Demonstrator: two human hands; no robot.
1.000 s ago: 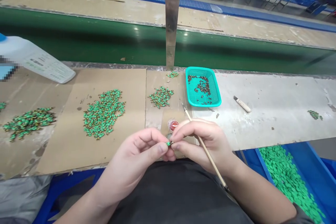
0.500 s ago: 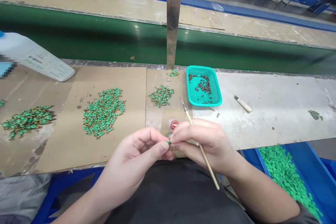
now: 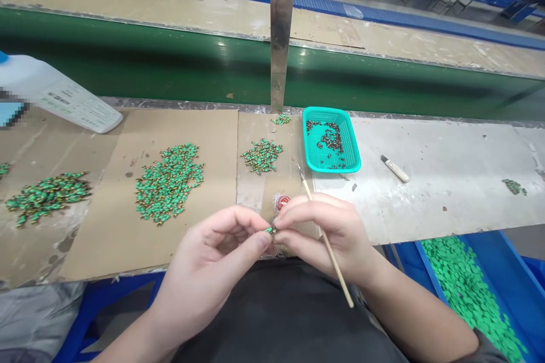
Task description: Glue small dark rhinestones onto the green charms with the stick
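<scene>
Between the thumb and fingers of my left hand [image 3: 213,261] is a tiny green piece [image 3: 269,230]. My right hand [image 3: 336,232] meets it fingertip to fingertip, pinching at a small dark bit at the end of that piece. A thin brush [image 3: 305,186] with a pale wooden handle also rests in my right hand, its fine tip pointing away from me. Just beyond the fingertips lies a red and white bottle cap [image 3: 281,202]. A small pile of green pieces with dark and golden ends [image 3: 261,155] sits past it on the cardboard.
Larger piles of green pieces [image 3: 170,181] lie to the left, near a white plastic bottle [image 3: 68,93]. A turquoise basket [image 3: 356,153] holds small dark parts. Farther right is a light-handled blade tool [image 3: 395,169]. Below the table edge, a blue bin [image 3: 506,272] contains green pieces.
The fingertips of my two hands have drawn slightly apart, showing more of the green piece and the dark bit at its end. The brush has shifted slightly with my right hand.
</scene>
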